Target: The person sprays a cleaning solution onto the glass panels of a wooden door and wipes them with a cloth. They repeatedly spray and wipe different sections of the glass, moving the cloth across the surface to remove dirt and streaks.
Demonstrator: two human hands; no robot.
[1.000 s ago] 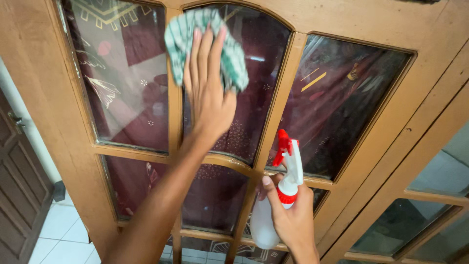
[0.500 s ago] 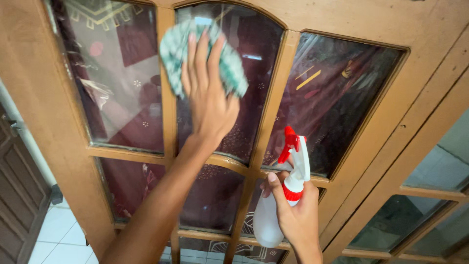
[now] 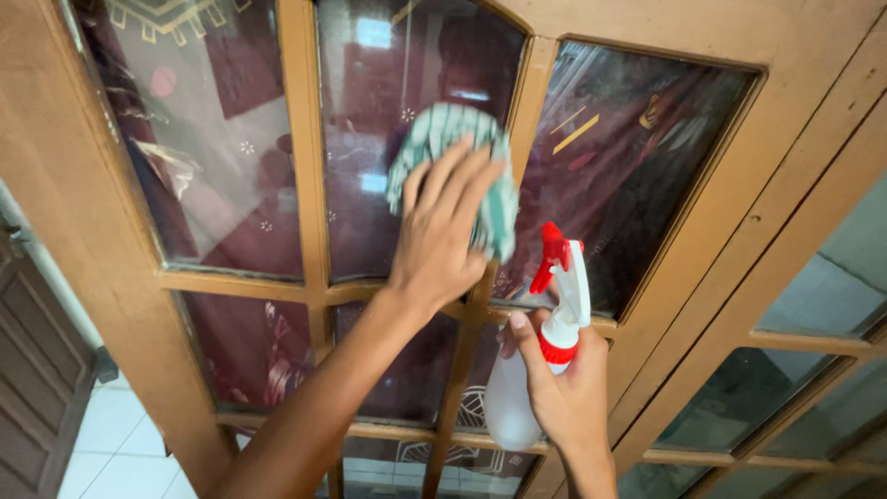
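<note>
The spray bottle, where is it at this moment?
In the head view, the spray bottle is low and right of centre, held in the right hand, just below the left hand pressing the green cloth on the glass.

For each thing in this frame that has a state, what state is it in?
Cloth: bunched, pressed flat against the glass pane by the left hand.
Spray bottle: upright, gripped at the neck by the right hand, nozzle toward the glass.
Wooden door: panes look intact.
</note>
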